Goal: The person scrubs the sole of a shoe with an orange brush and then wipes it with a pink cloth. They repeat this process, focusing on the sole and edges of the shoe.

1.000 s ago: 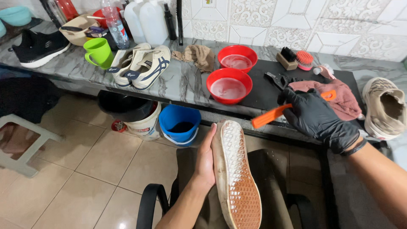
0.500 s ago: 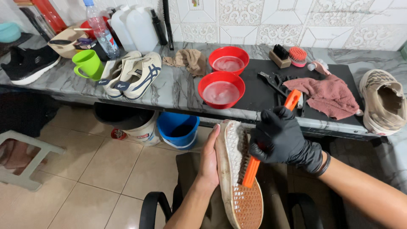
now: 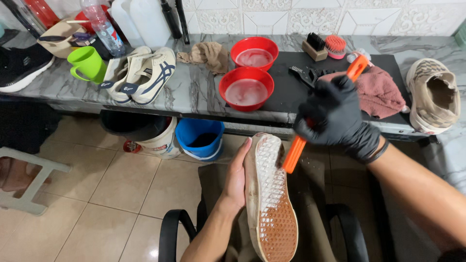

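Left hand (image 3: 236,182) fingers grip upturned shoe (image 3: 269,199), waffle-textured rubber sole; gloved right hand (image 3: 337,119) fingers clutch orange plastic brush (image 3: 297,151); red bowls (image 3: 246,88) hold soapy water.

Two red bowls (image 3: 246,90) sit on the grey counter (image 3: 194,99), near a pair of white shoes (image 3: 141,75) and a green cup (image 3: 87,64). A blue bucket (image 3: 200,139) stands on the floor below.

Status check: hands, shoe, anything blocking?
Left hand bare, gripping shoe, sole up. Right hand gloved, orange brush at the sole's soapy toe end. Nothing between brush and sole.
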